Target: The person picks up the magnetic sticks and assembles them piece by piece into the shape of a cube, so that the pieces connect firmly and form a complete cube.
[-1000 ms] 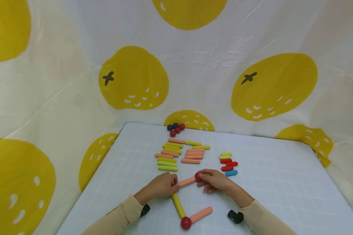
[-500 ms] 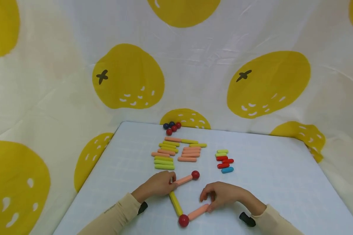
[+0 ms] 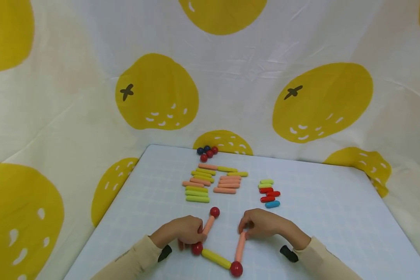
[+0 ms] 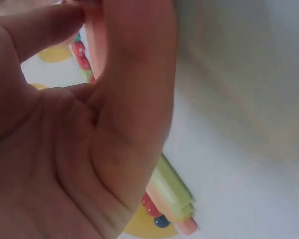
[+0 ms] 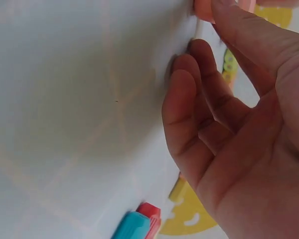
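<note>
On the near desk (image 3: pixel 329 210), the left hand (image 3: pixel 188 229) grips the left pink stick (image 3: pixel 209 224) beside a red ball (image 3: pixel 197 248); the right hand (image 3: pixel 262 224) pinches the right pink stick (image 3: pixel 240 249) at its far end. Gentle, level turns should avoid loosening either.

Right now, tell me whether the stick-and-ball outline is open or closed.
The outline is open: a gap separates its farthest red ball from the pink stick at the right hand.

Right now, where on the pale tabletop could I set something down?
Bare tabletop lies right of the short blue rod and left of the long lime-green rods. Crowded: the near middle, where left hand and right hand grip long pink rods.
</note>
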`<state>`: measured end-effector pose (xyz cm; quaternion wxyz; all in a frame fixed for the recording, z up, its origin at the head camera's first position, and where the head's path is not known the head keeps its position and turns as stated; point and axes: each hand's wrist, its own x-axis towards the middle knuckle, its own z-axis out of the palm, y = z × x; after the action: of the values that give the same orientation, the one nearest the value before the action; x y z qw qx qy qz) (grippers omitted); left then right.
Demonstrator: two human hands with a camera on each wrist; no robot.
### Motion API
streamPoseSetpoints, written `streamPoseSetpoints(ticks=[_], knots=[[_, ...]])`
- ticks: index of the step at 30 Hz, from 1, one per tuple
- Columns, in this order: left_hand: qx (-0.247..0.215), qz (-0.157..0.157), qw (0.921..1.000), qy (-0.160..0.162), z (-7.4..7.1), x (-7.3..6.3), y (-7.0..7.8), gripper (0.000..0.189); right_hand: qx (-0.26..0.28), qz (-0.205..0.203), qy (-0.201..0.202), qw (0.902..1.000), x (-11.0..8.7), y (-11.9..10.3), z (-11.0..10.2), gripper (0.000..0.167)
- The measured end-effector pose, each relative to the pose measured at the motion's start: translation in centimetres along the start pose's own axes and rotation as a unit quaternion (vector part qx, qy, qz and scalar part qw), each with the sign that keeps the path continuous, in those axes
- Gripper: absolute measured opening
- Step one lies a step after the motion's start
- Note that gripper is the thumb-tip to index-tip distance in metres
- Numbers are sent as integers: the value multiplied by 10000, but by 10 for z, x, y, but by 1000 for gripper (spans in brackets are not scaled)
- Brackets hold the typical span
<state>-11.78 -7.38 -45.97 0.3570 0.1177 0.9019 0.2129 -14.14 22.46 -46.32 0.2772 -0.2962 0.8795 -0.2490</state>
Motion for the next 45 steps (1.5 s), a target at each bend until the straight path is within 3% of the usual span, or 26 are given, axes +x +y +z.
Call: streamPoseSetpoints(ticks=[4,9,12,16,20,25,31,35,37,45], knots=[[-369,-25,9990,-232,8,-11,3,26,12,-47,-29,10000,7,-1,-3,16],[-849,66,9962,-162,12,-9,-3,31,33,-38,6,10000,13,2,-5,13],[-977,144,9949,197,10,-2,-8,37,189,116,112,9997,18,9,-7,10],[-1086,315,9894,916,6,13,-11,52,1054,793,573,9896,30,21,-12,15],[-1010,519,9857,1242,4,27,-8,50,2249,1402,1145,9574,43,30,-14,31],[-791,686,9862,1286,5,35,-2,30,3492,1783,1359,9099,54,33,-15,45],[-982,569,9847,1319,3,35,-4,22,4579,1853,1494,8565,66,36,-18,48],[-1148,453,9838,1297,1,33,-10,22,5119,1791,1521,8263,78,34,-18,46],[-1227,447,9830,1288,0,31,-12,23,5292,1788,1557,8147,84,33,-18,46],[-1346,451,9820,1245,-3,32,-19,25,5630,1887,1661,7873,88,29,-11,44]])
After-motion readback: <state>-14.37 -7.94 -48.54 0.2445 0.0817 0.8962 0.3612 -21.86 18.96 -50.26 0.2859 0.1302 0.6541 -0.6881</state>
